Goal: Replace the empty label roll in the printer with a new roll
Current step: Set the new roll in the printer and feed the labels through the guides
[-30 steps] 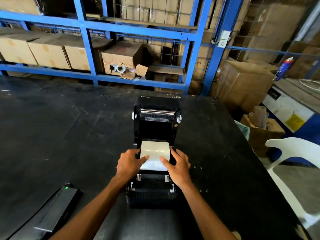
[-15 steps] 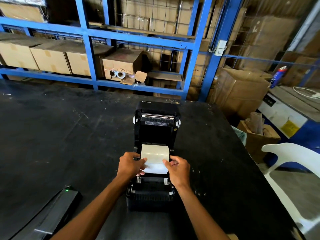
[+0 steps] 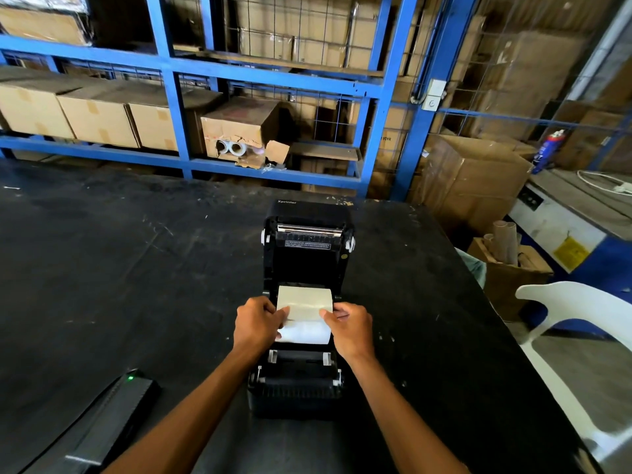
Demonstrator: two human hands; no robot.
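Label roll [image 3: 305,302] sits in the open bay of the black printer [image 3: 304,388], its loose white end drawn toward the front over the bay's edge. Left hand [image 3: 257,325] grips the strip's left side, thumb on top and fingers curled under; right hand [image 3: 352,326] pinches the right side the same way, thumb pressed onto the paper. Both hands are closed on the paper. Printer lid [image 3: 309,241] stands tilted up behind the roll, its silver bar showing. Printer rests on a black table [image 3: 119,268]. At the near left lies a dark device [image 3: 113,415] with a green light. A white chair [image 3: 578,323] stands at right, blue racks [image 3: 178,97] with boxes behind.
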